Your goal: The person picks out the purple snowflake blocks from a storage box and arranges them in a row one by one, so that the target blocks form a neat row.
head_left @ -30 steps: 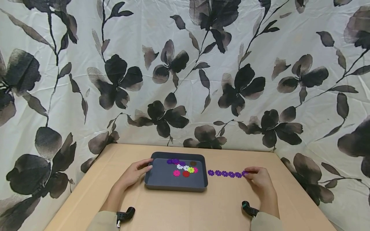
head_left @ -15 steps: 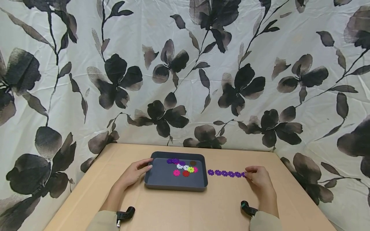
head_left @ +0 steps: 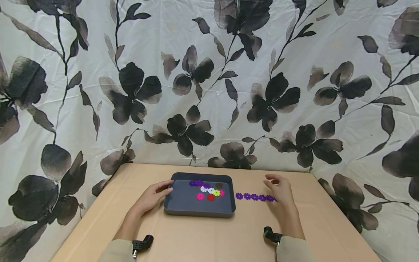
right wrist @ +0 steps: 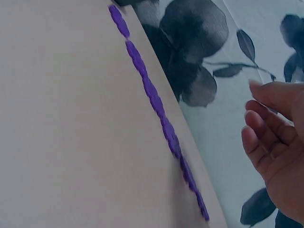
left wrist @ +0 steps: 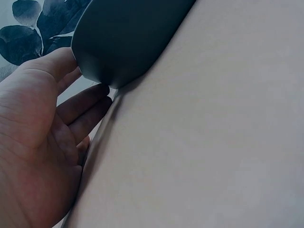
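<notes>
My left hand (head_left: 152, 198) holds the left wall of a dark grey tray (head_left: 199, 211); in the left wrist view its thumb lies over the tray wall (left wrist: 128, 42) and the other fingers bend against the outside. Right of the tray, several purple flower-shaped discs (head_left: 254, 197) form a row on the table. Over the row's right end hovers my right hand (head_left: 282, 191), fingers loosely curled around nothing, partly hiding the last disc. The right wrist view shows this hand (right wrist: 280, 147) apart from the purple row (right wrist: 154, 97).
Inside the tray lie more flower-shaped discs: purple (head_left: 196, 183), white (head_left: 211, 190), yellow (head_left: 216, 193), pink (head_left: 200, 196), red (head_left: 211, 197) and brown (head_left: 219, 185). Behind the wooden-toned table (head_left: 196, 240) hangs a floral cloth (head_left: 229, 109).
My right hand has let go of the last purple disc at the row's right end, then risen and moved left. The left hand and tray stay in place.
</notes>
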Demonstrator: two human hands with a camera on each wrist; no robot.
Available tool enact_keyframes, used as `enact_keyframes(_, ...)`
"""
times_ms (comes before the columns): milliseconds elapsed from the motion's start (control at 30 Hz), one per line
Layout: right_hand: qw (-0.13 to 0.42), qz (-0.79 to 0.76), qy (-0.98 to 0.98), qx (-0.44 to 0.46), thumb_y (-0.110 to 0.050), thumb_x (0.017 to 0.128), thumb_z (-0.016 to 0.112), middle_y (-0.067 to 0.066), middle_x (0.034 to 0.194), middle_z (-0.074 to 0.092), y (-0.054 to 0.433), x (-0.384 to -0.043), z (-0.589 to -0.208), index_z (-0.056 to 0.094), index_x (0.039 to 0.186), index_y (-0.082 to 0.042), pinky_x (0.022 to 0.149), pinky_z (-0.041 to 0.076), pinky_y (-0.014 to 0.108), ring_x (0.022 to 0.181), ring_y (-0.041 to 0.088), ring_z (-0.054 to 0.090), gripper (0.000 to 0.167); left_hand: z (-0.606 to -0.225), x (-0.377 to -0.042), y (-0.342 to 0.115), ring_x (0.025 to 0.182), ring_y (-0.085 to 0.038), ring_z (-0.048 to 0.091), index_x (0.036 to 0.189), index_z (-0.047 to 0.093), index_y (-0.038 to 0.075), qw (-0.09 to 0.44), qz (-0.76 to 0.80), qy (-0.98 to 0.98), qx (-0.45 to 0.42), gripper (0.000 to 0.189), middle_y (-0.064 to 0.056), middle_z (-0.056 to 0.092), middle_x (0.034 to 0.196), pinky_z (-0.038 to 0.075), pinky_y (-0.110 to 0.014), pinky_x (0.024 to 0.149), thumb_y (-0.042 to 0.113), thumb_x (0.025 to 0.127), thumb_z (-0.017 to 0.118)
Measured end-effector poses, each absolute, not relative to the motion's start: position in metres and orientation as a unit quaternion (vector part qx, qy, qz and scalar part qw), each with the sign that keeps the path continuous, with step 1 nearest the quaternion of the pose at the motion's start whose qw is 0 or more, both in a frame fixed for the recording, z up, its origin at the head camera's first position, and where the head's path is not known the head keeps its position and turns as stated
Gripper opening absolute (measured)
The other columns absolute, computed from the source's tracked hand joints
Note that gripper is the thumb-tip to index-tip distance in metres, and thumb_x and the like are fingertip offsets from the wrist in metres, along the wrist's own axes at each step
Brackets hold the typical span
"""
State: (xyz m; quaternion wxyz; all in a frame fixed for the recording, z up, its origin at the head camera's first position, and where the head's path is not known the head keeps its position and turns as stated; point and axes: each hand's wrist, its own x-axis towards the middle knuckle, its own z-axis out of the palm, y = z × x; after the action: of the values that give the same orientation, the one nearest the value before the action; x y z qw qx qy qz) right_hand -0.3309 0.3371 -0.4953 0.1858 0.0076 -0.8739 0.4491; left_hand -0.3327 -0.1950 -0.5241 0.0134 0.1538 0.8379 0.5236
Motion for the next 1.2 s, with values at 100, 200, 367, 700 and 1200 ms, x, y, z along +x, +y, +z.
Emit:
enact_keyframes(100,0.197,0.469,-0.861,0.02,-0.016,0.098,0.074,0.021,0.122,0.072,0.325,-0.334,-0.492,0.073,0.124,-0.003,0.074,0.052,0.014,0.099,0.021,0.064,0.029,-0.524,-0.333,-0.194,0.149,-0.037,0.045,0.15,0.057,0.013,0.015,0.521,0.839,0.154,0.055,-0.013,0.054,0.156,0.036,-0.057,0.122,0.039,0.102,0.067)
enact_keyframes(200,0.207,0.498,-0.842,0.024,-0.014,0.098,0.075,0.022,0.121,0.072,0.311,-0.337,-0.489,0.074,0.122,-0.001,0.072,0.051,0.013,0.095,0.016,0.064,0.027,-0.524,-0.333,-0.194,0.149,-0.037,0.045,0.15,0.057,0.014,0.014,0.519,0.841,0.153,0.056,-0.012,0.054,0.156,0.037,-0.056,0.122,0.04,0.102,0.067)
enact_keyframes(367,0.211,0.554,-0.805,0.026,-0.01,0.097,0.074,0.025,0.118,0.072,0.291,-0.341,-0.485,0.075,0.119,0.0,0.066,0.05,0.015,0.086,0.008,0.062,0.024,-0.524,-0.333,-0.195,0.149,-0.038,0.045,0.149,0.057,0.013,0.012,0.519,0.841,0.15,0.056,-0.013,0.054,0.156,0.036,-0.057,0.122,0.04,0.101,0.067)
enact_keyframes(700,0.195,0.584,-0.786,0.051,-0.013,0.097,0.076,0.022,0.119,0.073,0.254,-0.345,-0.484,0.074,0.12,-0.002,0.071,0.053,0.017,0.089,0.01,0.065,0.026,-0.524,-0.334,-0.194,0.147,-0.039,0.047,0.15,0.056,0.01,0.006,0.518,0.841,0.155,0.056,-0.016,0.055,0.155,0.037,-0.059,0.121,0.038,0.102,0.067)
enact_keyframes(1200,0.091,0.544,-0.817,0.167,-0.008,0.093,0.078,0.021,0.11,0.074,0.165,-0.356,-0.496,0.073,0.121,-0.001,0.084,0.059,0.022,0.093,0.019,0.071,0.029,-0.525,-0.336,-0.195,0.149,-0.038,0.045,0.151,0.056,0.016,0.009,0.494,0.857,0.149,0.057,-0.013,0.053,0.156,0.037,-0.057,0.121,0.045,0.103,0.064)
